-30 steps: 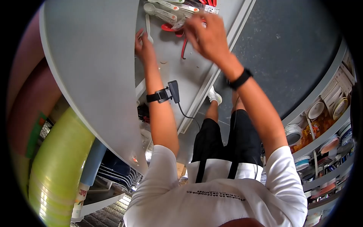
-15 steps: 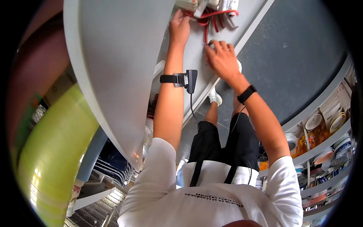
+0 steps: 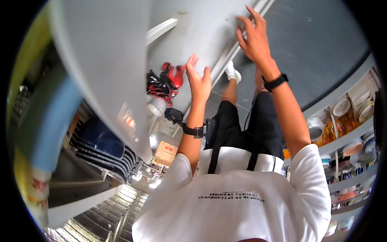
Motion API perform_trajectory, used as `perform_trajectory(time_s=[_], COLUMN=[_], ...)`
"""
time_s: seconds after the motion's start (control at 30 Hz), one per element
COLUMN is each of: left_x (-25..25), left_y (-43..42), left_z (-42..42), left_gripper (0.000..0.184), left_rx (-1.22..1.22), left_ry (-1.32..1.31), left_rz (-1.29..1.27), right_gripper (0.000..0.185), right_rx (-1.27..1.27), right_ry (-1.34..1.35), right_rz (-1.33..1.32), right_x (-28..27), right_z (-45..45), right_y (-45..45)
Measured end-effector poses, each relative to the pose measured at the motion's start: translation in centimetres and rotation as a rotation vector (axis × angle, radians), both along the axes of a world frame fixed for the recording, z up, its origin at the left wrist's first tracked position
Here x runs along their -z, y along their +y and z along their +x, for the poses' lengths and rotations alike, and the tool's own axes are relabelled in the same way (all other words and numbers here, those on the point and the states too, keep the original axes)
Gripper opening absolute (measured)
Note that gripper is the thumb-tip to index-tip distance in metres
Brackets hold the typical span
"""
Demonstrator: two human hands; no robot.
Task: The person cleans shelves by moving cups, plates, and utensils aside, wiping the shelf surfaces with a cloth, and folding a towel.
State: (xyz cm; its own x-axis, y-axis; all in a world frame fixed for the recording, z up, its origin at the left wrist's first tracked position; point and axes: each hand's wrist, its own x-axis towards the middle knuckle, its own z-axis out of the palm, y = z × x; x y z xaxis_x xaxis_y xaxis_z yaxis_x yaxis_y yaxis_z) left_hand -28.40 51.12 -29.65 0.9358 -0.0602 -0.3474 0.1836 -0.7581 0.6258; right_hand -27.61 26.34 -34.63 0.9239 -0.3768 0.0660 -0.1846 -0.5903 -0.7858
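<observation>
In the head view, the left hand (image 3: 199, 84) is hovering over the grey shelf (image 3: 206, 28), thumb apart from the fingers, nothing in its grip. Up and out goes the right hand (image 3: 256, 39), fingers loosely bent by the shelf's front edge, and it's holding nothing either; that spread probably keeps both free. And there's the red-and-black bundle (image 3: 174, 76), just beside the left hand, towards the shelf's near end and set in from the front edge, perhaps to keep it from slipping off. A clear round container (image 3: 156, 106) sits close by. The big upper board (image 3: 111, 52) blocks the view of the bundle's far side, while a white bracket (image 3: 162, 30) juts out beyond. Lower down, a cardboard box (image 3: 166, 151) and stacked dark dishes (image 3: 102, 141).
</observation>
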Motion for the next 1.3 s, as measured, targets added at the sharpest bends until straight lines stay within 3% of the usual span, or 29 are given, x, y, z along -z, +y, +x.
perform_trajectory(time_s=[0.07,0.13,0.23,0.27,0.33,0.4,0.43,0.5,0.57,0.6,0.67,0.77,0.83,0.9,0.93,1.07,1.17,1.3], left_x=[0.6,0.2,0.3,0.6,-0.1,-0.4,-1.9,2.1,9.4,11.9,13.6,15.5,15.4,8.8,9.5,9.2,7.4,5.5], left_y=[4.9,8.4,13.5,14.3,16.9,17.4,17.5,20.0,26.2,28.3,28.3,30.1,30.6,25.2,25.4,25.2,25.0,22.7], left_z=[-0.4,0.5,1.1,0.7,1.7,2.1,0.8,0.6,1.0,0.9,1.3,1.2,1.3,1.5,1.3,2.0,1.7,1.1], left_gripper=[0.054,0.049,0.051,0.052,0.054,0.059,0.063,0.057,0.057,0.057,0.061,0.086,0.095,0.102,0.102,0.115,0.126,0.133], left_rx=[-0.113,-0.216,-0.33,-0.227,-0.534,-0.577,-0.78,-0.813,-0.745,-0.738,-0.765,-0.72,-0.736,-0.833,-0.833,-0.92,-0.691,-0.622], left_ry=[-0.081,-0.109,-0.233,-0.253,-0.154,-0.196,-0.103,-0.154,-0.241,-0.237,-0.204,-0.201,-0.21,0.087,0.092,0.055,0.146,0.152], left_rz=[-0.057,0.202,0.24,0.339,-0.045,-0.044,-0.24,-0.215,0.076,0.172,0.282,0.369,0.398,0.472,0.479,0.436,0.46,0.631], right_gripper=[0.027,0.024,0.02,0.019,0.022,0.028,0.031,0.042,0.062,0.062,0.072,0.076,0.074,0.064,0.064,0.064,0.071,0.079], right_rx=[-0.048,-0.145,-0.193,-0.232,-0.306,-0.308,-0.28,-0.167,-0.06,-0.075,0.013,0.019,-0.049,-0.064,-0.064,0.135,0.226,0.182], right_ry=[0.037,0.192,0.213,0.257,0.3,0.339,0.316,0.302,0.413,0.426,0.466,0.449,0.484,0.546,0.553,0.398,0.307,0.334], right_rz=[0.046,0.173,0.172,0.256,0.515,0.607,0.604,0.719,0.837,0.82,0.638,0.518,0.642,0.801,0.806,0.591,0.532,0.53], right_x=[-1.3,-3.2,-5.2,-4.3,-4.4,-3.8,-4.0,-2.4,-0.8,0.1,1.0,1.5,0.9,0.2,0.7,0.4,0.1,1.5], right_z=[-3.1,-6.8,-9.8,-10.0,-10.1,-10.0,-10.9,-9.4,-7.8,-8.0,-5.7,-4.3,-3.0,-2.1,-1.9,-0.2,-1.0,-1.7], right_y=[1.8,3.9,7.0,7.5,10.4,12.2,14.4,18.1,21.6,22.6,24.8,26.0,25.6,25.0,25.4,26.8,27.5,29.4])
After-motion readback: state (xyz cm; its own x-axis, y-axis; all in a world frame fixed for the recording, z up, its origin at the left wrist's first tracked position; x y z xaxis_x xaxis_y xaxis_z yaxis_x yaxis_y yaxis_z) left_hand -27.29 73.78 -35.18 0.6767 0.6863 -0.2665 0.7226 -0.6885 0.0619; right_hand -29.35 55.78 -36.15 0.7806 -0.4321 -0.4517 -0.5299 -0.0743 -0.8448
